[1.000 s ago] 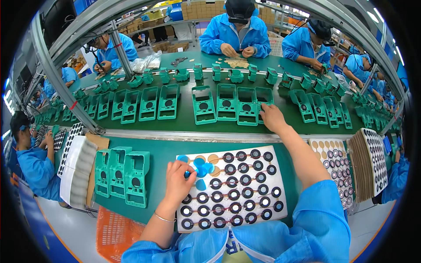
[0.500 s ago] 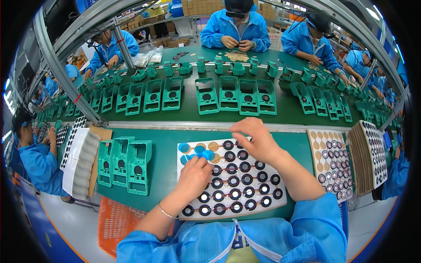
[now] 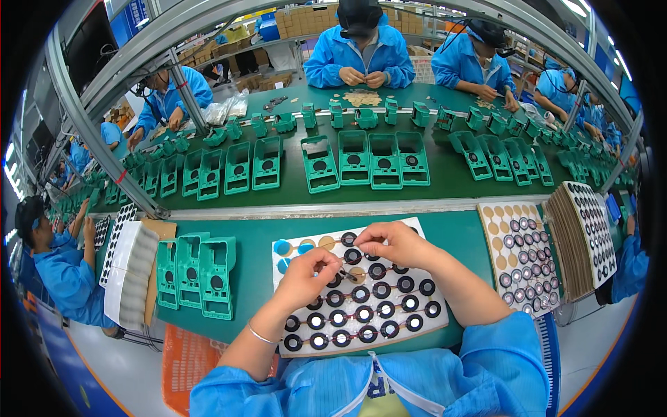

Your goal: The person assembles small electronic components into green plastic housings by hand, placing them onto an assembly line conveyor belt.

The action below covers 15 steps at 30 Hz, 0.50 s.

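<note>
A white foam tray (image 3: 438, 318) lies before me with rows of black ring-shaped discs with pale or dark centres, thin reddish wires between them. My left hand (image 3: 309, 278) is closed in a pinch over the tray's left half, on a small black disc (image 3: 345, 273) seen nearly edge-on. Beside it a tan round spot (image 3: 358, 276) shows bare in the tray. My right hand (image 3: 394, 246) is closed too, thumb and forefinger together above the far rows; what they hold, if anything, is hidden. Blue round film pieces (image 3: 282, 247) lie at the tray's far left corner.
Three green plastic housings (image 3: 190, 271) stand on the left. A second disc tray (image 3: 517, 260) lies at the right, beside a stack of trays (image 3: 573, 243). Beyond a metal rail, more green housings (image 3: 354, 160) line the belt. Co-workers in blue (image 3: 358, 59) sit opposite. An orange basket (image 3: 186, 361) is below.
My right hand has come down and left, closing its fingers near my left hand. The left hand has moved off the blue film pieces and now pinches a black disc.
</note>
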Each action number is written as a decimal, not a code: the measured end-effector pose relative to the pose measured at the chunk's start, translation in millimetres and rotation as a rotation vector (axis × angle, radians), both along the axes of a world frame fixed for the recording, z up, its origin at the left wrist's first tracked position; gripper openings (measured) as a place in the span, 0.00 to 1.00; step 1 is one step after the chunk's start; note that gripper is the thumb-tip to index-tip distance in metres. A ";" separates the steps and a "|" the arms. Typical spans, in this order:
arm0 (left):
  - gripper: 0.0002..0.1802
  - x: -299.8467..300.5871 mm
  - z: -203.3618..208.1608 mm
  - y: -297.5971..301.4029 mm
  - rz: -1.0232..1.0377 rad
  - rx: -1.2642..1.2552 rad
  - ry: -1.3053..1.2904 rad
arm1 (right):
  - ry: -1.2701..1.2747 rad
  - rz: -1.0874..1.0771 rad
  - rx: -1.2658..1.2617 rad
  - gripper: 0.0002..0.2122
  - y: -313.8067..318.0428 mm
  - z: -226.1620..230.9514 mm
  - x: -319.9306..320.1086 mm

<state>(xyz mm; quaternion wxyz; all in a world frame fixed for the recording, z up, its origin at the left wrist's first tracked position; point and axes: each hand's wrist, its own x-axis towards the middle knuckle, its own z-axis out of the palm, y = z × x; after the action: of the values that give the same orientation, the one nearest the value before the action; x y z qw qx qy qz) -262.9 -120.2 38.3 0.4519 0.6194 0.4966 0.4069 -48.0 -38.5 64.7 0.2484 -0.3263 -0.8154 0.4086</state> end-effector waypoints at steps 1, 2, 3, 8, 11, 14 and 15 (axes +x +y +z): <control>0.07 -2.3 -0.6 2.6 -0.051 -0.016 -0.169 | 0.018 0.064 -0.130 0.09 3.0 -3.9 1.8; 0.07 -1.4 6.2 3.1 -0.055 -0.008 -0.163 | 0.037 0.131 -0.259 0.10 4.7 -3.4 2.2; 0.07 0.0 15.5 1.0 -0.057 -0.049 -0.302 | 0.056 0.168 -0.357 0.11 4.1 -1.2 3.7; 0.06 8.7 35.4 -3.1 -0.038 -0.080 -0.589 | 0.201 0.296 -0.600 0.11 -0.8 6.2 2.3; 0.06 15.1 39.1 0.2 -0.016 -0.055 -0.571 | 0.365 0.357 -0.840 0.14 -0.2 8.0 4.6; 0.06 22.9 41.9 1.2 0.022 -0.010 -0.551 | 0.403 0.361 -0.872 0.16 0.1 13.5 7.0; 0.05 24.7 41.8 0.4 0.041 0.033 -0.506 | 0.402 0.363 -0.868 0.16 0.4 13.4 6.9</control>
<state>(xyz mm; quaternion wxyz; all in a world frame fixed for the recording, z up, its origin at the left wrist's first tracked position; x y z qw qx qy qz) -238.2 -119.8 80.1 0.5434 0.4949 0.3734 0.5660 -41.1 -38.1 78.1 0.1670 -0.1675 -0.5503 0.8008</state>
